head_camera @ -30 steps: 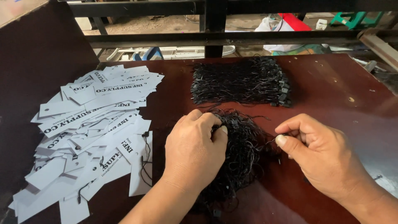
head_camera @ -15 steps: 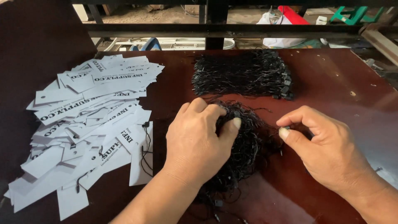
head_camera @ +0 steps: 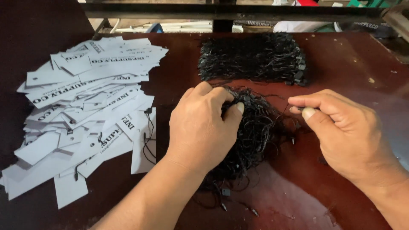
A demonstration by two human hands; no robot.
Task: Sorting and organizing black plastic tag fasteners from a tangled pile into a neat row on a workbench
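Two hands are in play, and I'm watching them from above on a dark red-brown table (head_camera: 349, 64). Nearest to me, bare tabletop runs along the near edge between the forearms, with a few stray black ends lying loose there.

My left hand (head_camera: 202, 127) lies palm-down on the loose tangle of black strings (head_camera: 255, 127), fingers curled into it, thumb tip pressed against the near-left side of the heap. My right hand (head_camera: 341, 127) sits just right of the tangle, thumb and forefinger pinched nearly closed on what looks like one thin black strand; the strand itself is too fine for me to be sure.

Left of the hands, a spread of white paper tags (head_camera: 85, 110) covers the left part of the table, rectangular, with black print, overlapping too thickly to count. One tag at the heap's right edge has a black string looped through it.

Further out, one neat bundle of black strings (head_camera: 253, 57) lies flat, well apart from the tangle, open table to its right.

Farthest, a dark metal rail (head_camera: 221, 10) crosses the far edge.
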